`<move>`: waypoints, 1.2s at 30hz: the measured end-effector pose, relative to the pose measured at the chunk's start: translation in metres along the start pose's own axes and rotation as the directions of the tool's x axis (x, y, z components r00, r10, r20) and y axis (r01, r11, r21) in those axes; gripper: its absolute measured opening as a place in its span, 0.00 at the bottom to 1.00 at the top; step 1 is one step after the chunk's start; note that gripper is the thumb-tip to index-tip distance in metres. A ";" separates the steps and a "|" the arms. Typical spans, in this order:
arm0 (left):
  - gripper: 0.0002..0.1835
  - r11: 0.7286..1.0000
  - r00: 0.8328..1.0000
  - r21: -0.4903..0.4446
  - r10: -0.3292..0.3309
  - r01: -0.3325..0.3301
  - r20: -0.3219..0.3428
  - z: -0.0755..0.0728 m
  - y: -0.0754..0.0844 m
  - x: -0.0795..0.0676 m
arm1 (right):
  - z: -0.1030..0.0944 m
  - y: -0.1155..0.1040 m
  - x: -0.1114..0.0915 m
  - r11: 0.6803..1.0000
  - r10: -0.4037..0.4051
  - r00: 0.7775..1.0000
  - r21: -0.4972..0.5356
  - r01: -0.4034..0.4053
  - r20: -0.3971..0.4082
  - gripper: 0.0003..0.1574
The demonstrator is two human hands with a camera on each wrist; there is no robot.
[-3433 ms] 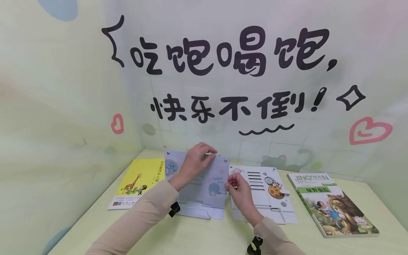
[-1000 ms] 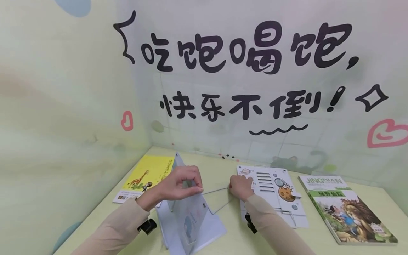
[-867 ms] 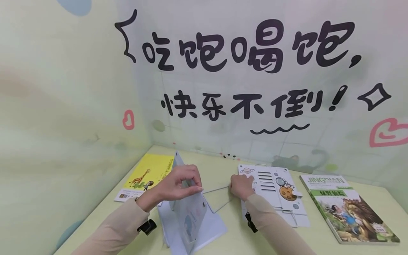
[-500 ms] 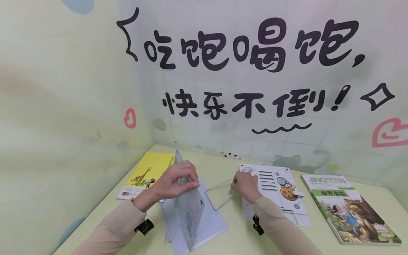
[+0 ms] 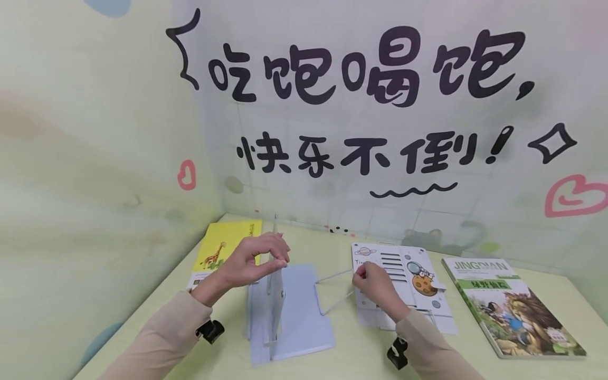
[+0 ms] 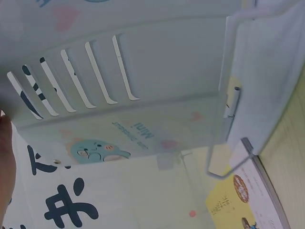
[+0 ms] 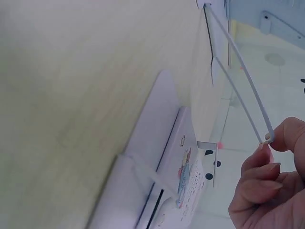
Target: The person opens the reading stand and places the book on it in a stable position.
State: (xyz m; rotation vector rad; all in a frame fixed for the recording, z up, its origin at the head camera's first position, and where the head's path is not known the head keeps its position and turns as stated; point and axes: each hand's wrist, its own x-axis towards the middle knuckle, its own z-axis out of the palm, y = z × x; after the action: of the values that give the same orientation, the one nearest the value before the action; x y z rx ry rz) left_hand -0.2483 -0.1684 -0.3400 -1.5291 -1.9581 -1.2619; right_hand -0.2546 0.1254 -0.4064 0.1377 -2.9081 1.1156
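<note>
A pale blue-white metal book stand stands turned sideways in the head view, its slotted panel upright over a flat base plate. My left hand holds that panel by its upper edge between thumb and fingers; in the left wrist view, slots and a cartoon dinosaur show on the panel. A thin wire leg reaches out rightward from the stand. My right hand pinches its far end, clearly seen in the right wrist view, where the wire leg meets thumb and fingertip.
A second stand with an astronaut print lies folded flat beneath and beside my right hand. A green-and-white storybook lies at the right. Behind my left hand lies a yellow giraffe book. A printed backdrop encloses the table.
The stand has turned from facing me to sideways, and its panel now stands more vertical. My right hand has gone from the stand's side edge to the wire leg, pulled out rightward.
</note>
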 end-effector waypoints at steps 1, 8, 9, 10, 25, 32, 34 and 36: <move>0.12 1.000 1.000 -0.005 -0.016 0.016 -0.008 -0.001 0.000 -0.002 | -0.001 0.002 -0.003 0.999 0.016 1.000 0.047 -0.016 0.006 0.02; 0.08 0.988 0.992 -0.108 -0.117 0.111 -0.053 -0.007 -0.002 -0.008 | -0.003 0.013 -0.026 0.924 0.141 0.987 0.347 -0.159 0.076 0.05; 0.07 0.984 0.989 -0.127 -0.135 0.127 -0.059 -0.007 -0.002 -0.009 | -0.004 0.014 -0.030 0.908 0.151 0.984 0.381 -0.175 0.091 0.06; 0.06 0.979 0.986 -0.148 -0.153 0.142 -0.062 -0.008 -0.003 -0.010 | -0.004 0.015 -0.034 0.890 0.161 0.981 0.415 -0.191 0.108 0.07; 0.03 0.940 0.962 -0.229 -0.269 0.253 -0.042 -0.010 0.004 -0.010 | 0.011 0.014 -0.058 0.760 -0.202 0.909 0.644 -0.089 0.364 0.16; 0.03 0.938 0.959 -0.222 -0.282 0.267 -0.040 -0.007 0.005 -0.011 | 0.029 0.010 -0.054 0.852 -0.280 0.878 0.521 0.042 0.388 0.07; 0.03 0.941 0.960 -0.215 -0.275 0.261 -0.042 -0.005 0.005 -0.010 | 0.032 0.006 -0.052 0.869 -0.305 0.873 0.486 0.092 0.380 0.06; 0.04 0.946 0.963 -0.204 -0.266 0.251 -0.045 -0.003 0.005 -0.009 | 0.034 0.002 -0.050 0.884 -0.330 0.869 0.445 0.146 0.370 0.06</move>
State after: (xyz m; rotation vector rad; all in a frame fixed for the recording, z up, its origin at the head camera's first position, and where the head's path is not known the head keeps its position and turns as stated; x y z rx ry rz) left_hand -0.2418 -0.1755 -0.3428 -1.3201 -2.0919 -1.6388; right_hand -0.2041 0.1078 -0.4356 0.8477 -2.8239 1.8211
